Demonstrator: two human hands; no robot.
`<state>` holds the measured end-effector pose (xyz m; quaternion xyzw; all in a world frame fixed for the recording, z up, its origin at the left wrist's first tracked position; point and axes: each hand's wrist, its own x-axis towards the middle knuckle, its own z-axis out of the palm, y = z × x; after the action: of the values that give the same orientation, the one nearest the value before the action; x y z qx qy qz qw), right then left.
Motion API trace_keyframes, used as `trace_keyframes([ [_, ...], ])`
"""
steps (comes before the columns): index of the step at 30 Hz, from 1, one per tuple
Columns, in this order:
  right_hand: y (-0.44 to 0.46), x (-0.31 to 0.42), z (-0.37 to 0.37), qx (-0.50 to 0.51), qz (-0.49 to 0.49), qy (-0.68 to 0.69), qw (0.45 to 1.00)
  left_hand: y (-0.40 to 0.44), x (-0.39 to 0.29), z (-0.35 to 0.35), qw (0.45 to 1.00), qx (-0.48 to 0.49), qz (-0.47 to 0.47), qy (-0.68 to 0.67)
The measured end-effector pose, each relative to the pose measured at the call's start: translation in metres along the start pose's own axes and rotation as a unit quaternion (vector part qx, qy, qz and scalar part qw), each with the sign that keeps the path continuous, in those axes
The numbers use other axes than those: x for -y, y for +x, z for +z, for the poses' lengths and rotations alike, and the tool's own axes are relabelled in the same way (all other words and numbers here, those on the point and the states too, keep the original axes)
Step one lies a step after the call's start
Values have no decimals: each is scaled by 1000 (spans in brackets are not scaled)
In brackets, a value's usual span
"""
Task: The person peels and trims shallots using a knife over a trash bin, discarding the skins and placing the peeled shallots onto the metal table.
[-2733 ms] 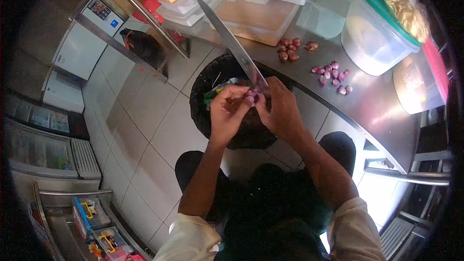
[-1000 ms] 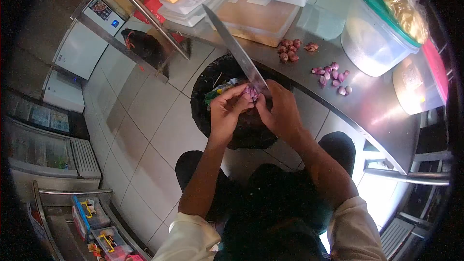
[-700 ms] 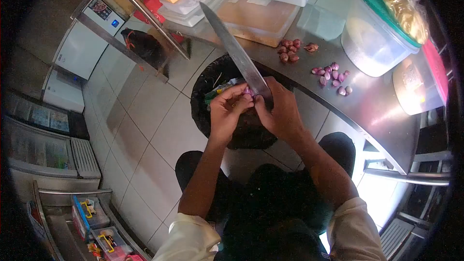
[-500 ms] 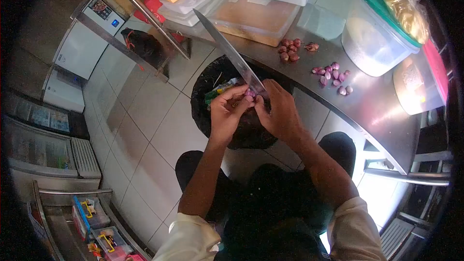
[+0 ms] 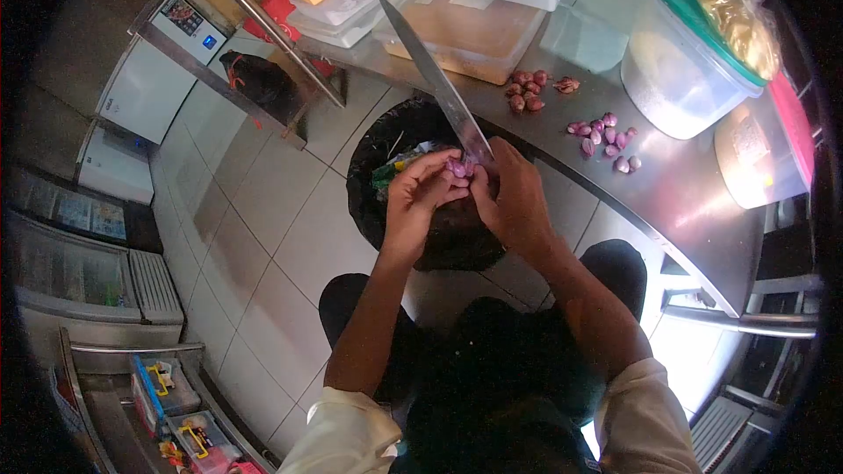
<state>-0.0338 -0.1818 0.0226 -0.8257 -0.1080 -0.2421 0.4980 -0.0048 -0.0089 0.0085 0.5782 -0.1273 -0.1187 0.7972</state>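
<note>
Between the fingertips of my left hand (image 5: 420, 197) is a small purple shallot (image 5: 458, 168). My right hand (image 5: 514, 197) is closed around a large knife (image 5: 439, 79), whose long blade points up and away to the left; its handle is hidden in the fist. The right thumb touches or nearly touches the shallot. Both hands are over a bin lined with a black bag (image 5: 364, 206), with scraps inside. On the metal table to the right lie peeled shallots (image 5: 610, 133) and, farther back, a cluster of brown-skinned shallots (image 5: 527, 92).
The metal table (image 5: 667, 219) edges the right side of the bin. On it stand a flat lidded container (image 5: 465, 31), a green-lidded tub (image 5: 676, 79) and a pink-lidded tub (image 5: 760, 149). Clear boxes with yellow clips (image 5: 202, 439) are at lower left, above tiled floor (image 5: 263, 254).
The knife has shifted slightly right, and its blade stands a little steeper. The shallot shows more openly between the fingertips, and the left fingers have changed position around it.
</note>
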Motion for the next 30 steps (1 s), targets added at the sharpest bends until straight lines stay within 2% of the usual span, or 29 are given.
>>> trace_keyframes([
  [2,0,-3,1,-8,6,12,1000,-1,-5,2,999,4,-28,-32],
  [6,-2,-9,5,13,42,7,999,-1,-2,3,1000,12,-12,-4],
  [8,-4,-13,9,-34,-51,-7,998,-1,4,-2,1000,-1,-25,0],
  [12,-3,-10,8,-55,-77,-11,995,0,2,-3,999,7,-36,-14],
  [14,-1,-4,5,-3,58,57,997,0,-1,-1,998,11,-39,-37],
  [23,2,0,1,-43,38,39,998,-1,-1,0,998,21,-43,-47],
  [30,3,9,-4,-30,31,61,997,-3,-8,3,998,-7,-55,-24],
])
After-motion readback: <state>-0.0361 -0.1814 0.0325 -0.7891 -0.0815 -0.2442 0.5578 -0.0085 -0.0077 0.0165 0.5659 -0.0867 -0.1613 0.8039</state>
